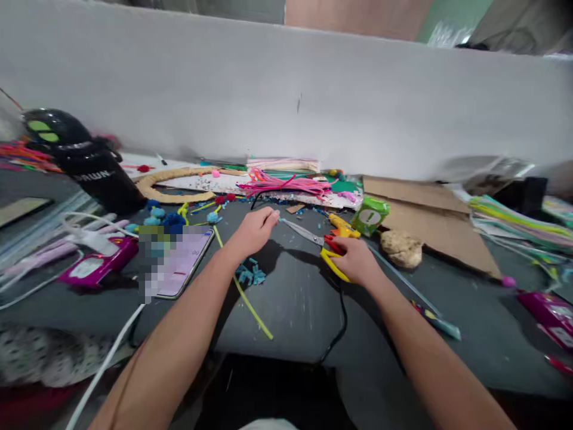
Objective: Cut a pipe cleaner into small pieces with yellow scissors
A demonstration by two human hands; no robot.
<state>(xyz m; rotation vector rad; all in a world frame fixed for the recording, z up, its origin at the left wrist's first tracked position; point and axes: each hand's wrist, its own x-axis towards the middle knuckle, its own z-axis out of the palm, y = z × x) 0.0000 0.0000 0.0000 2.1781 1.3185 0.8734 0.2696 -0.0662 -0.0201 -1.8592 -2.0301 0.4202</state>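
Observation:
My right hand [356, 260] is closed around the yellow and red handles of a pair of scissors [310, 235]. The blades point left, and their tips reach close to the fingertips of my left hand [257, 230]. My left hand is closed in a pinch, with the end of a thin light blue strip [282, 220] peeking out toward the blades; the rest of it is hidden. Below, on the grey table [290, 304], lies a small pile of short light blue pieces [250, 273]. A long yellow-green strip [250, 307] stretches beside the pile.
To the left are a phone [190, 266], a magenta device [101, 263] with white cables, and a black bottle [96, 164]. Pink pipe cleaners [286, 185] lie at the back. A yellow glue gun [342, 227], green box [370, 215], tan lump [401, 248] and cardboard [443, 221] sit right.

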